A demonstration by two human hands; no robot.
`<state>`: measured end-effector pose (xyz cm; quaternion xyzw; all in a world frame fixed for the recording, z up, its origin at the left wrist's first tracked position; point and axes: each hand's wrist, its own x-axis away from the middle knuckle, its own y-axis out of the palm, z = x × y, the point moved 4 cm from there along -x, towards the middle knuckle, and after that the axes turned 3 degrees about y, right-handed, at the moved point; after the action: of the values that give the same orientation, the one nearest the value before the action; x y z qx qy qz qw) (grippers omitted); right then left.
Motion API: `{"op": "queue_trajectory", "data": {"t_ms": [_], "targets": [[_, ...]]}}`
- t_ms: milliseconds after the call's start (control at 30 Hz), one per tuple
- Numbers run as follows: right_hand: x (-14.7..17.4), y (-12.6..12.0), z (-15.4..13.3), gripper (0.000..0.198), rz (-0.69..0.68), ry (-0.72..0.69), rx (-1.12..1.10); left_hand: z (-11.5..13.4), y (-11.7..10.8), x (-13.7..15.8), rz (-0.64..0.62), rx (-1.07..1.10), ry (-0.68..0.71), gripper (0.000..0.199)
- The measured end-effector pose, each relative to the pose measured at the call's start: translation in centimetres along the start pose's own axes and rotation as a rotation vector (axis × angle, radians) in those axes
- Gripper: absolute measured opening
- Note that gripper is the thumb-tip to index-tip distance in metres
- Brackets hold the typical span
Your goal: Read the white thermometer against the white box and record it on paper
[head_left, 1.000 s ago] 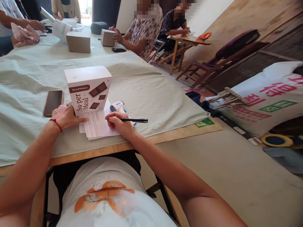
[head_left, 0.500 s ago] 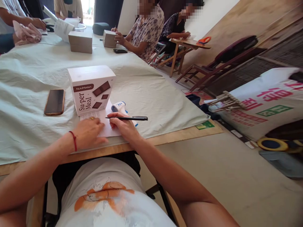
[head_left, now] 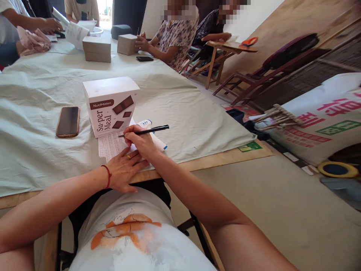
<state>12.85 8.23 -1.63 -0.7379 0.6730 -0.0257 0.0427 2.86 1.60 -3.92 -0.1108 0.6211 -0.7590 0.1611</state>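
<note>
A black pen [head_left: 153, 130] is gripped in my right hand [head_left: 142, 142], its tip over a sheet of paper [head_left: 108, 146] covered in small writing or print. My left hand [head_left: 125, 169] lies flat at the paper's lower edge near the table edge, fingers spread, with a ring and a red wrist cord. Behind the paper stands a white box [head_left: 111, 107] marked "NutriMotion Su-per Meal", touching the sheet's upper part. Partly hidden behind my right hand is a white and blue device [head_left: 145, 123], which looks like an infrared thermometer.
A phone [head_left: 68, 121] lies on the pale tablecloth [head_left: 180, 109], left of the box. Farther back are a plain carton [head_left: 97, 49] and a second carton [head_left: 126, 44] by a person's hands. Chairs [head_left: 270, 71] and a large white sack [head_left: 324, 116] stand on the right.
My left hand has slid right and toward me, uncovering more of the written paper. My right hand has shifted slightly up and left, with the pen now tilted.
</note>
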Motion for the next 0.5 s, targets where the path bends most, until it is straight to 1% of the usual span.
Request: {"op": "queue_trajectory", "data": {"t_ms": [100, 200, 267, 367, 500], "targets": [[-0.31, -0.83, 1.00, 0.010, 0.058, -0.014, 0.094, 0.05, 0.18, -0.27, -0.006, 0.010, 0.035, 0.101], [0.06, -1.04, 1.00, 0.008, 0.059, -0.067, 0.243, 0.08, 0.17, -0.34, -0.010, 0.000, 0.019, 0.095], [0.36, -0.83, 0.81, 0.007, 0.056, -0.078, 0.329, 0.11, 0.06, -0.33, -0.005, -0.002, 0.004, 0.092], [0.54, -0.52, 0.73, 0.005, 0.068, -0.066, 0.385, 0.17, 0.01, -0.30, 0.000, 0.010, 0.007, 0.090], [0.41, -0.36, 1.03, 0.005, 0.065, -0.053, 0.407, 0.13, 0.05, -0.29, 0.009, 0.013, 0.005, 0.088]]}}
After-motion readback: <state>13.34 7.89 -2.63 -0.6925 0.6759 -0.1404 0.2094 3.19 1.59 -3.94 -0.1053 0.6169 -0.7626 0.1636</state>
